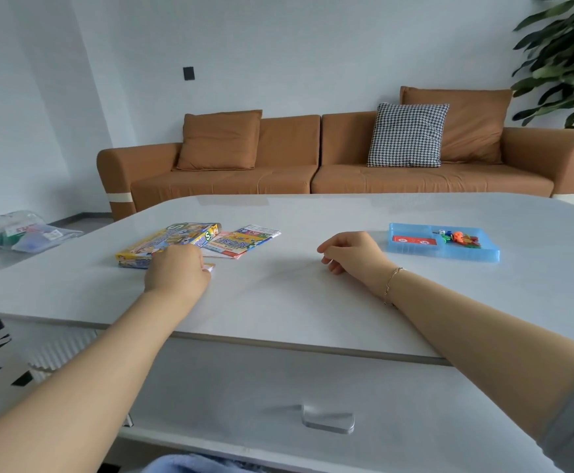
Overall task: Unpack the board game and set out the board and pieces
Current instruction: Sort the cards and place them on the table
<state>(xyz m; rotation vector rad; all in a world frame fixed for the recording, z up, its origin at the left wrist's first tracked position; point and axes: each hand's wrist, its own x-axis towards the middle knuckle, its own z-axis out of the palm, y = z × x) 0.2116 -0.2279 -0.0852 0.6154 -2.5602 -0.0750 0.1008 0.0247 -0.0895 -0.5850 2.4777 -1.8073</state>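
We are resting our left hand [176, 269] on the worktop [278, 295], fingers curled over a small pale item [209, 266] we cannot identify. Our right hand [350, 250] is lying loosely curled, holding nothing. The game box [166, 240] is sitting just beyond the left hand, touching the folded board [242, 241]. The blue tray [442, 245] of pieces [458, 237] is lying right of the right hand.

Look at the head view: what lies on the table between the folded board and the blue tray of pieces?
Only the right hand, resting loosely curled on the bare white table, lies between the folded board and the blue tray, as the head view shows.
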